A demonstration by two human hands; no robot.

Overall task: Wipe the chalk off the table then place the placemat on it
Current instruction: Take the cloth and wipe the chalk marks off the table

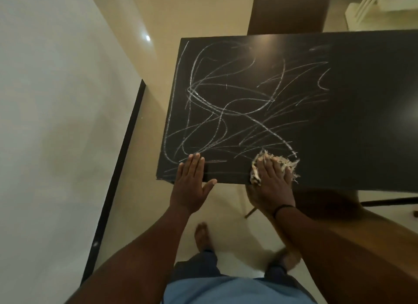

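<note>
Frayed, pale cloth (274, 168), a soft rag with loose threads at its edges, lies near the front edge of the table (362, 111), at about 5 o'clock of the chalk scribble (230, 104). The right hand (272, 181) presses flat on top of it, fingers spread and nearly straight, pinning it to the surface. The left hand (192, 181) rests flat at the table's near left corner, at 7 o'clock of the scribble, fingers straight and together, holding nothing.

Chalk covers the left part of the matte black top; the right part looks bare. No placemat is in view.

Judgement: the rag is light and limp and will bunch under a pinch, so a flat palm over its middle suits it. Chalk is dry powder; light strokes may smear, so firm pressure is likely needed. The loose threads may shed. The left hand probably braces the table.
</note>
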